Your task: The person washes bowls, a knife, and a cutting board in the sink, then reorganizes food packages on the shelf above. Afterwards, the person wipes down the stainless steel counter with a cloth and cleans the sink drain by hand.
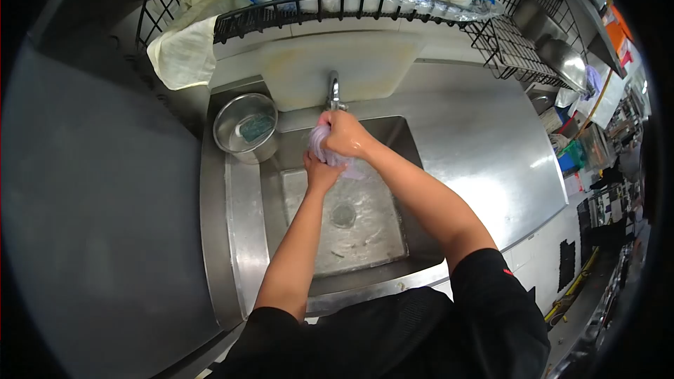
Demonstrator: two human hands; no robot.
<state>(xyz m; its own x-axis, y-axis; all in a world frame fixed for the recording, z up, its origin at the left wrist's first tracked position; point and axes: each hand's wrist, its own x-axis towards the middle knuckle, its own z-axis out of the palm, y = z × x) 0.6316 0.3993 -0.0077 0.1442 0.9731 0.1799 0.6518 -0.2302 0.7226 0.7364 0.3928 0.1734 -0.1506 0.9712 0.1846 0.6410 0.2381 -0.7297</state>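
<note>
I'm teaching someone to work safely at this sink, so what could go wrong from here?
The lilac cloth, bunched between the left hand and the right hand, might slip and settle over the drain, slowing the water. Loose bits on the floor of the sink could cling to the cloth if it drops. The metal pot stands at the sink's left edge, so a sideways bump might tip it.

A sink [375,221] is set in the desk [477,133], a tap [334,89] and then a board [379,63] behind it, a pot [262,152] at its back-left corner with a pad [255,128] inside, a rack [239,26] above the board, and a bundle [318,142] between the left hand [324,171] and right hand [345,136] over the sink's rear.
</note>
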